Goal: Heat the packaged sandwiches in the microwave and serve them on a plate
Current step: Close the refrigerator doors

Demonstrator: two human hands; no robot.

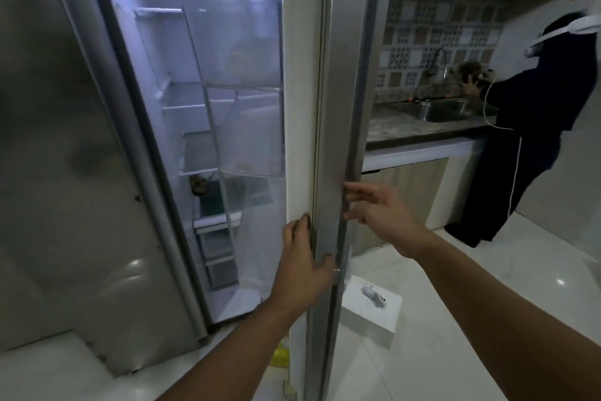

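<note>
We stand at the open fridge (208, 108), its lit shelves visible. Our left hand (305, 257) grips the door (331, 108) edge, fingers curled round it. Our right hand (374, 209) lies against the door's outer face, fingers straight and loosely spread. We cannot tell where the sandwiches are; the interior is blurred.

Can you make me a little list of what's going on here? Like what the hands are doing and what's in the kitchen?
place: kitchen
fridge door: open, seen edge-on
fridge inside: lit, shelves look mostly bare
left hand: grips the door's edge
right hand: fingers straight, at the door's outer side
sandwiches: none visible
sink: set in the counter, at the right
other person: stands at the sink
white box: on the floor
</note>
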